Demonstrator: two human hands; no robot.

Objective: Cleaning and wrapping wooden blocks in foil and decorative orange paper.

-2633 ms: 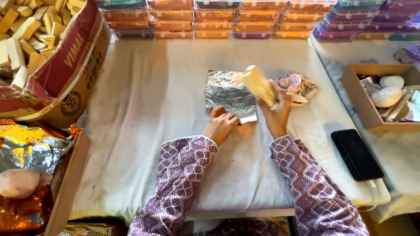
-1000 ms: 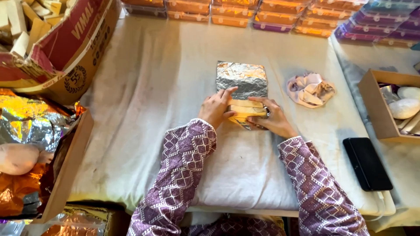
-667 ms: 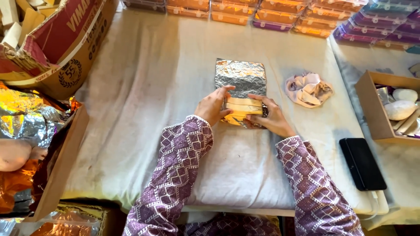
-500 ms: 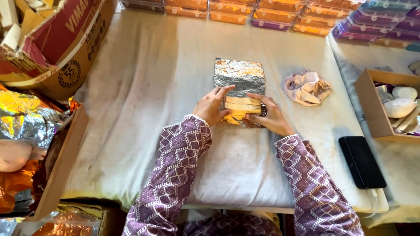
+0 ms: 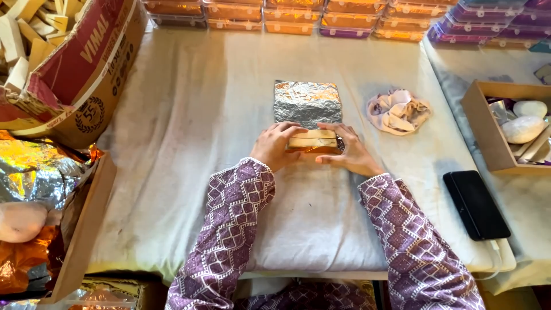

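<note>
Crumpled foil sheet (image 5: 307,102) may tear if the left hand (image 5: 274,146) and right hand (image 5: 350,154), both grasping the tan block (image 5: 312,140), pull hard.

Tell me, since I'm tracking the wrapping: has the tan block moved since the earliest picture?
Yes. The tan block came down from beside the crumpled cloth onto the near edge of the foil sheet, between both hands.

Surface (image 5: 189,115) is draped in a wrinkly off-white cloth, pretty worn. Warm light comes in from the far side and glows through the row of orange and purple lidded tubs (image 5: 321,14) along its back edge.
</note>
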